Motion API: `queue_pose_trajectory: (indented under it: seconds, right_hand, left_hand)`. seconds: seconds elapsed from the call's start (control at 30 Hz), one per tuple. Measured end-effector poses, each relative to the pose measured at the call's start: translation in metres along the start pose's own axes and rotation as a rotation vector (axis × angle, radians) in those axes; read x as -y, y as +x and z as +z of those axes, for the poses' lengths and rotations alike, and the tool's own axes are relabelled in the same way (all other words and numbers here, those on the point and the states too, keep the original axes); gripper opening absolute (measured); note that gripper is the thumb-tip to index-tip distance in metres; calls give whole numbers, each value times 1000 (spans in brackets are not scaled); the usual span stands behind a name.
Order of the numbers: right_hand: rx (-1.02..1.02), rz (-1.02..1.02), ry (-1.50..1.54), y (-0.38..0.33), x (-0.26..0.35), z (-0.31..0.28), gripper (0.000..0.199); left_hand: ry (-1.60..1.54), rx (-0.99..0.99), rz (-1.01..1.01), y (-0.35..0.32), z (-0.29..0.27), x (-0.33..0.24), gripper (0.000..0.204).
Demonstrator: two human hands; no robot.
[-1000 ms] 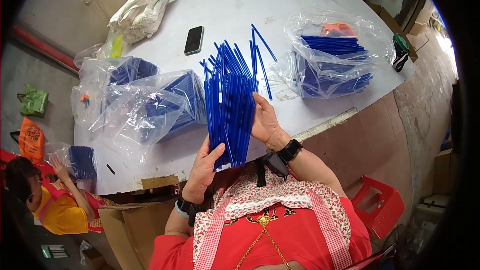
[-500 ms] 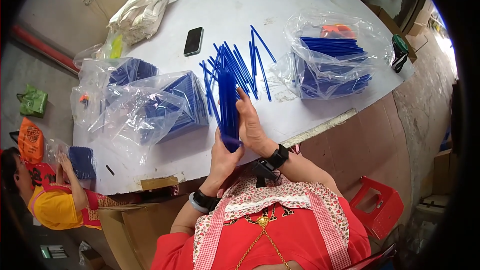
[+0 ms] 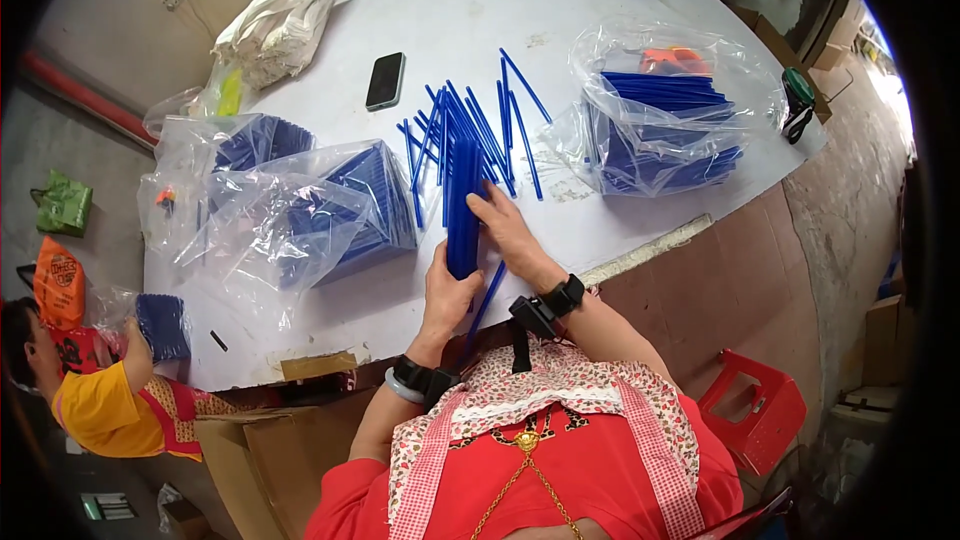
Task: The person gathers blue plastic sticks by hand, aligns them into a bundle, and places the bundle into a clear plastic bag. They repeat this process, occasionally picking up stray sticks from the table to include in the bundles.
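Observation:
An upright bundle of blue straws [image 3: 462, 210] is held between my two hands above the table's near edge. My left hand [image 3: 449, 290] wraps round its lower end, while my right hand [image 3: 503, 232] closes on its right side higher up. Below the hands a single blue straw [image 3: 487, 298] slants out apart from the bundle, toward my apron. Loose blue straws [image 3: 480, 125] lie fanned out on the white table just beyond the bundle. The bundle hides part of them.
Clear bags packed with blue straws stand at left [image 3: 350, 202] and right [image 3: 660, 130]. A phone [image 3: 385, 81] lies behind the loose straws, near a white sack [image 3: 275, 30]. A co-worker [image 3: 105, 395] handles a blue bundle at far left. A red plastic stool [image 3: 755, 410] stands at right.
The bundle has come more upright in my hands, and my right hand has shifted on it. One straw now sticks out below. The co-worker's hands have moved to the blue bundle.

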State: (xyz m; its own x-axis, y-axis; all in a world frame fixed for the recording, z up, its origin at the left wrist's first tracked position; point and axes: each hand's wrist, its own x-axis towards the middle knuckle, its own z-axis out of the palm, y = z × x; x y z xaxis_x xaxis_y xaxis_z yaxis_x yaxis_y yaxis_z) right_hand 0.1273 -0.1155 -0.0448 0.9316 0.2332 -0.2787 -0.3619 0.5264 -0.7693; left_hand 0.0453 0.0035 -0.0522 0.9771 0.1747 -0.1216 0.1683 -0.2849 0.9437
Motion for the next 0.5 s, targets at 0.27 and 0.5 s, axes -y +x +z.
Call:
queue_pose_trajectory:
  seconds: [0.27,0.5]
  right_hand:
    - [798,-974,-1436,-64,-5,-42,36]
    - [856,-875,-1705,-52,-3,-39,30]
  left_hand:
    - [-421,-43,-113,-29,-39,-6,37]
    - [-487,-16,-120,-47,-56,-37,40]
